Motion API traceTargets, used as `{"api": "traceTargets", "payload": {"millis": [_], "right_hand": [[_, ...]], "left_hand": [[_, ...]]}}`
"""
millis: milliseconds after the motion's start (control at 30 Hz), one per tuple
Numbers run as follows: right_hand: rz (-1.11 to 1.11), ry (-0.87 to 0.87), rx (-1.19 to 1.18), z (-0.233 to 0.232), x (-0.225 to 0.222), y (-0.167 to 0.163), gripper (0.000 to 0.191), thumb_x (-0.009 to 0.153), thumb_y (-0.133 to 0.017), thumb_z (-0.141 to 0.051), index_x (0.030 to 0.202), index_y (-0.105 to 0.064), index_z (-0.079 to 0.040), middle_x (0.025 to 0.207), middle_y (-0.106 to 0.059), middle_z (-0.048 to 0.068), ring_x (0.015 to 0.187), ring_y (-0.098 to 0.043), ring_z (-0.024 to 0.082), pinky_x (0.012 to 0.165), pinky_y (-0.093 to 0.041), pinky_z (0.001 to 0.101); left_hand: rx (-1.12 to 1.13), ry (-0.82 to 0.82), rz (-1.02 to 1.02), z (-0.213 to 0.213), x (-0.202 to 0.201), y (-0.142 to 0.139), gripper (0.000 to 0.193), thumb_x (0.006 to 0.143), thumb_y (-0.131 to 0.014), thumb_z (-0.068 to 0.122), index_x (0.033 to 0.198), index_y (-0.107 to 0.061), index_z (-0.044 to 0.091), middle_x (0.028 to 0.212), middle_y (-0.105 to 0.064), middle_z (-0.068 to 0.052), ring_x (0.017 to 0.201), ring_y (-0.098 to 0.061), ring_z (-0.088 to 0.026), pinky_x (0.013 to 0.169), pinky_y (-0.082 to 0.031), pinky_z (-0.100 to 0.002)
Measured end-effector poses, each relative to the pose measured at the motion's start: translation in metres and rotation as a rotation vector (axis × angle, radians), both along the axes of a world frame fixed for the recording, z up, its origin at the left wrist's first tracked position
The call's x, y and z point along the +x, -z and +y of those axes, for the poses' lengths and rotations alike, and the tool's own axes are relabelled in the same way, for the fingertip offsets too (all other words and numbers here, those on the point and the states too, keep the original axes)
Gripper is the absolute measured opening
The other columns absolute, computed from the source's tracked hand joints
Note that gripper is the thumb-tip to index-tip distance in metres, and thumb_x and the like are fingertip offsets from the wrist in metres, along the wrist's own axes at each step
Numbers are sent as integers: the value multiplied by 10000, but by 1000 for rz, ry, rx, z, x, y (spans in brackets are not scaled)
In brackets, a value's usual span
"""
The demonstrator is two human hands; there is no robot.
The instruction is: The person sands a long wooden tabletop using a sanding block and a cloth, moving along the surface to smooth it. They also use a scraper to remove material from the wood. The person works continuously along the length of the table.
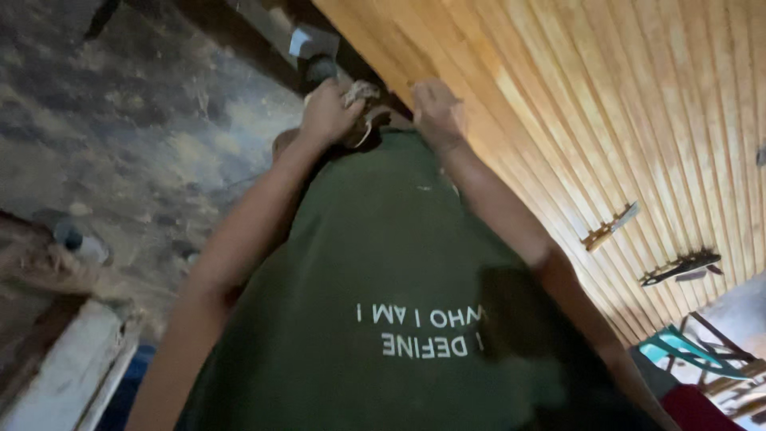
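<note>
I look down my own dark green shirt with pale lettering. Both arms reach away from me and meet past the shirt's hem. My left hand is a closed fist around a dark cylindrical object that has a grey-white piece at its far end. A pale crumpled piece with a thin ring sits between the hands. My right hand shows its back, fingers curled out of sight next to that piece and close to the wooden slats. What it grips is hidden.
A wall of varnished wooden slats fills the right side, with two blade-like tools on it. A teal plastic chair stands at the lower right. Stained grey concrete lies left, with a white board and a small bottle.
</note>
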State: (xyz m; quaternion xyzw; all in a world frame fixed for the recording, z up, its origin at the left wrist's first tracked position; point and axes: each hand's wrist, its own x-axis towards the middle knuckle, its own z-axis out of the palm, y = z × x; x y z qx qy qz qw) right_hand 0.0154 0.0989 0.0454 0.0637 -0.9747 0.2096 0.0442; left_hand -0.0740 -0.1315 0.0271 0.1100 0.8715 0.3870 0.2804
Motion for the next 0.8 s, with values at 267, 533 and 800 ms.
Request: {"api": "traceTargets", "payload": {"millis": [267, 533, 800], "right_hand": [[99, -136, 61, -3, -1, 0, 326, 877, -664, 44, 1194, -646, -33, 1108, -642, 164, 982, -641, 355, 745, -549, 444], [-11, -88, 138, -1, 0, 2, 347, 835, -723, -28, 1175, -698, -91, 1012, -634, 131, 906, -649, 348, 669, -527, 445], [-13, -84, 77, 2, 5, 6, 310, 841, -719, -36, 1145, -690, -93, 1030, -649, 110, 924, -659, 323, 689, -535, 444]], "left_hand": [[9, -41, -75, -7, 9, 2, 370, 861, -708, 365, 986, -755, 21, 923, -645, -285, 879, -656, -460, 818, -511, -547], [-39, -42, -60, -5, 9, 6, 403, 869, -721, 416, 950, -756, 23, 1017, -638, -243, 971, -646, -429, 873, -517, -514], [7, -15, -60, -5, 18, 6, 397, 869, -730, 385, 922, -734, -8, 998, -631, -271, 960, -633, -456, 859, -506, -528]]}}
